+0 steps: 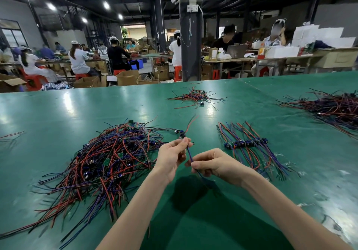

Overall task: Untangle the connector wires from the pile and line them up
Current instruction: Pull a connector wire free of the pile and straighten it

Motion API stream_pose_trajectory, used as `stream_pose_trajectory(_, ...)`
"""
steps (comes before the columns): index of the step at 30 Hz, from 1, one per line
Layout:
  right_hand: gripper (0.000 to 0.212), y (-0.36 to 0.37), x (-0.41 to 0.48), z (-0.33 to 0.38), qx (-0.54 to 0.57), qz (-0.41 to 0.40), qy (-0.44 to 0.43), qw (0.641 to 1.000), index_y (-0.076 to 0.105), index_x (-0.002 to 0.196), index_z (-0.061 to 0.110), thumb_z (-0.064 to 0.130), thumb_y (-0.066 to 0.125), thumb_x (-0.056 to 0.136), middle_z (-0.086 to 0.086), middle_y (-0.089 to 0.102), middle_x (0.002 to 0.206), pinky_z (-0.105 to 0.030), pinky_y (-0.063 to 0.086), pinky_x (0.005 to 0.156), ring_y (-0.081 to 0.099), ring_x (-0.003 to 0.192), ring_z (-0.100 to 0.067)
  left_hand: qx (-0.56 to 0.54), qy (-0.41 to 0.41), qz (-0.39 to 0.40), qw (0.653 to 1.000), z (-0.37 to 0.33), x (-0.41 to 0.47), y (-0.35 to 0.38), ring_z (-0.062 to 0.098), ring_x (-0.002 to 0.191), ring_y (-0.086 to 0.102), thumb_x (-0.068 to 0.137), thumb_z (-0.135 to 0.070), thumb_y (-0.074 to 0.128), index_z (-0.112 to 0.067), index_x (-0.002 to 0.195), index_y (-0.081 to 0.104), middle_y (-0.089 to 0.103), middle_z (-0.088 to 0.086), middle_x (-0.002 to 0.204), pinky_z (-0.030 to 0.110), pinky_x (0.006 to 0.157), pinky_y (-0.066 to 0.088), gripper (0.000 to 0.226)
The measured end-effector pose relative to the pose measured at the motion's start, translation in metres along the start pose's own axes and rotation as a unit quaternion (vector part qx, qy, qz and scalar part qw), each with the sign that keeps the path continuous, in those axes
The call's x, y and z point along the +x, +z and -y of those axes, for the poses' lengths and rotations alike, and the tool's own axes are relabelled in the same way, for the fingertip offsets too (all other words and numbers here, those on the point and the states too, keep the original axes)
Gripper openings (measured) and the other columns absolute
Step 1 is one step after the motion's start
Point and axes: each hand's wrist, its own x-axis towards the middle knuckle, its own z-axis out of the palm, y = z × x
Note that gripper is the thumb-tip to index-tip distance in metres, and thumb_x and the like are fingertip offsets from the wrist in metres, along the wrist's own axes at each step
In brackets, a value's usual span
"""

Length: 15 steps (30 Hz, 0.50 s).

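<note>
Bare strip of green table (203, 121) runs forward between tangled pile (108, 160) on left and lined-up row (249, 145) on right. Left hand (170, 158) and right hand (215, 164), pinching held wire (189, 153), fill near part of strip. Farther on, small pile (195, 97) blocks middle and large pile (333, 108) blocks far right. Wide bare surface beyond tangled pile, far left.

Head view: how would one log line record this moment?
left hand: pinches wire near plug | right hand: pinches same wire lower | pile: left | row: right
</note>
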Motion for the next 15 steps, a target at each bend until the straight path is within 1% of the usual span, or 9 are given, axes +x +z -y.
stream_pose_trajectory(2,0.02,0.0015,0.0003,-0.0002,-0.008,-0.003,0.002,1.0,0.066,0.1,-0.012,0.003,0.061,0.088,0.0,0.067,0.065,-0.014,0.037,0.048,0.046,0.05,-0.006,-0.006,0.006,-0.009,1.0,0.0005,0.0003,-0.0007,0.001,0.044,0.044,0.09,-0.007,0.059,-0.006,0.081,0.065,0.067,-0.005,0.062,0.012,0.045,0.04,0.011)
stream_pose_trajectory(5,0.019,0.0031,0.0008,0.0011,0.003,-0.019,0.012,1.0,0.064,0.1,-0.014,0.001,0.059,0.089,-0.001,0.066,0.062,-0.014,0.038,0.046,0.049,0.046,-0.004,-0.01,0.02,-0.02,1.0,0.0013,-0.0005,-0.0001,0.002,0.046,0.043,0.09,-0.007,0.059,-0.007,0.08,0.065,0.068,-0.004,0.063,0.013,0.047,0.04,0.012)
stream_pose_trajectory(8,0.011,0.0053,0.001,0.0011,0.025,-0.032,0.031,0.999,0.067,0.092,-0.005,0.001,0.058,0.089,-0.001,0.066,0.06,-0.013,0.038,0.044,0.051,0.045,-0.004,-0.015,0.039,-0.035,0.999,0.0022,-0.0007,0.001,0.006,0.052,0.042,0.09,-0.007,0.059,-0.008,0.079,0.066,0.069,-0.003,0.065,0.017,0.053,0.039,0.013)
stream_pose_trajectory(11,0.01,0.007,0.0022,0.0011,0.056,-0.036,0.051,0.996,0.067,0.085,0.0,-0.001,0.058,0.089,-0.002,0.066,0.059,-0.013,0.039,0.042,0.051,0.044,-0.004,-0.014,0.05,-0.051,0.997,0.0039,-0.0007,0.0012,0.009,0.057,0.041,0.09,-0.006,0.06,-0.01,0.077,0.067,0.07,-0.003,0.067,0.021,0.058,0.037,0.015)
stream_pose_trajectory(13,0.01,0.007,0.0036,0.0008,0.065,-0.044,0.062,0.995,0.067,0.09,-0.004,-0.002,0.058,0.089,-0.003,0.066,0.058,-0.013,0.039,0.041,0.051,0.043,-0.003,-0.012,0.054,-0.055,0.997,0.0051,-0.0006,0.0013,0.009,0.058,0.041,0.089,-0.006,0.06,-0.01,0.076,0.067,0.07,-0.002,0.067,0.021,0.059,0.037,0.015)
stream_pose_trajectory(15,0.013,0.0071,0.0044,0.0,0.065,-0.048,0.068,0.994,0.066,0.097,-0.009,-0.004,0.057,0.088,-0.003,0.066,0.058,-0.012,0.038,0.041,0.051,0.043,-0.003,-0.013,0.056,-0.06,0.997,0.0054,0.0,0.0012,0.009,0.058,0.041,0.089,-0.006,0.061,-0.011,0.076,0.067,0.07,-0.003,0.067,0.022,0.06,0.036,0.015)
